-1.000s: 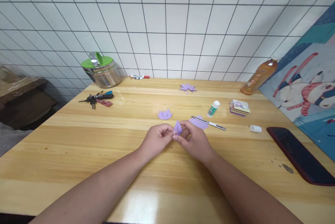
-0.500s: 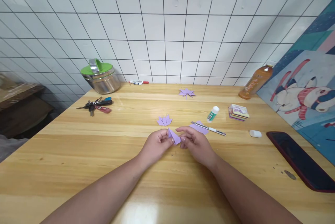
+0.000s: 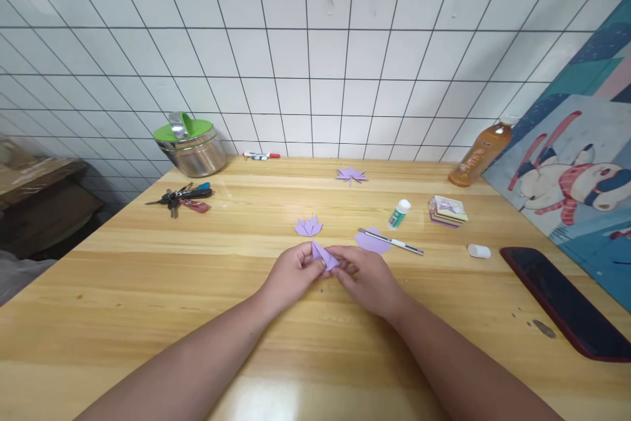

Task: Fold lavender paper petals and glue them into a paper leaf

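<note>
The left hand (image 3: 296,271) grips a folded piece of purple paper (image 3: 324,257), pinching it between thumb and fingers near its lower middle. The right hand (image 3: 367,280) has closed in on the same piece: half a second ago its index finger stood out straight, away from the paper, and now the fingers bend down to the right-hand end, with the thumb just below. Both hands are on the paper — the left firmly, the right at its corner. A second ago the piece pointed upward between the fingertips; now it slants, its long edge running from upper left down to lower right. It is held just over the tabletop (image 3: 197,329), nearer the person than the pointed purple fan (image 3: 308,227).

The rest of the layout matches the earlier frames. The larger purple fan (image 3: 351,175) lies farther back, toward the tiled wall. Right of the hands, a slim silver-and-white tool (image 3: 394,242) rests across a flat purple sheet (image 3: 369,247). Behind it stands the glue stick (image 3: 399,214), and a small white cylinder (image 3: 479,251) lies on its side near the phone (image 3: 566,303).
</note>
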The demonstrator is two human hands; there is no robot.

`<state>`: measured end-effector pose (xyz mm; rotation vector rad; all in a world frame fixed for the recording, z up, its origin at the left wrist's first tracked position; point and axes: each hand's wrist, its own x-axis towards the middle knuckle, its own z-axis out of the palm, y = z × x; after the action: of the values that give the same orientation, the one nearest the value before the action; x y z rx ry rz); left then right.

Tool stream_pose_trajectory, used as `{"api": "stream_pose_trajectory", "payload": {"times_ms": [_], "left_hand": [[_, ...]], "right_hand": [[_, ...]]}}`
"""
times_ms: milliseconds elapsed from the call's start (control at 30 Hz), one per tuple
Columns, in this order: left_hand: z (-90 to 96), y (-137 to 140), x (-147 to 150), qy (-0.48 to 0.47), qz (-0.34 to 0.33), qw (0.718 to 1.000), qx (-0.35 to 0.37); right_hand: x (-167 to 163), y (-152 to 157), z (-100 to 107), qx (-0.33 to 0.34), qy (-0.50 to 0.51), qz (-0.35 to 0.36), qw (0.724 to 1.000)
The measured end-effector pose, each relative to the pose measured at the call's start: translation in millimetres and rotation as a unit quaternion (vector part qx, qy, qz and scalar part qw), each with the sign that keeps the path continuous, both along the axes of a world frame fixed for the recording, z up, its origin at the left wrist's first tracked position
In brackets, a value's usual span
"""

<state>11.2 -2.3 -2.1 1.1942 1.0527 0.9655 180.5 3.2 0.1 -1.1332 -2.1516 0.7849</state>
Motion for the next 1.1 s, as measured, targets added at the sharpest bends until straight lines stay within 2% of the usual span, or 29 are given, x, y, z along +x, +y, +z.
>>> {"api": "stream_pose_trajectory", "payload": {"times_ms": [167, 300, 367, 433, 533, 600, 800, 967, 1100], "left_hand": [[-0.7, -1.4, 0.2, 0.026, -0.001, 1.0, 0.015], [-1.3, -1.9, 1.1, 0.041, -0.008, 0.999, 0.016], [-1.5, -1.9, 0.3, 0.048, -0.004, 0.999, 0.019], [-1.5, -1.7, -0.9, 0.049, 0.005, 0.999, 0.02], [-0.7, -1.3, -2.3, 0.054, 0.011, 0.998, 0.03], [-0.3, -1.0, -2.3, 0.053, 0.001, 0.998, 0.041], [-3.6, -1.4, -2.1, 0.093, -0.014, 0.993, 0.074], [-3.5, -2.5, -2.2, 0.093, -0.036, 0.992, 0.073], [-1.2, -1.8, -1.8, 0.081, -0.018, 0.995, 0.06]], "right_hand": [[-0.9, -0.4, -1.4, -0.052, 0.078, -0.008, 0.996], [1.3, 5.3, -4.9, -0.122, 0.142, -0.074, 0.98], [4.1, 6.6, -4.5, -0.144, 0.159, -0.084, 0.973], [6.7, 4.4, -1.6, -0.122, 0.159, -0.055, 0.978], [6.4, -3.4, 4.0, -0.042, 0.111, 0.015, 0.993], [3.0, -7.6, 4.8, -0.023, 0.082, 0.04, 0.996], [-5.0, -3.7, -1.8, -0.094, 0.117, 0.001, 0.989], [-1.0, 2.2, 0.5, -0.089, 0.114, -0.046, 0.988], [-1.1, 2.8, 1.1, -0.136, 0.152, -0.054, 0.977]]}}
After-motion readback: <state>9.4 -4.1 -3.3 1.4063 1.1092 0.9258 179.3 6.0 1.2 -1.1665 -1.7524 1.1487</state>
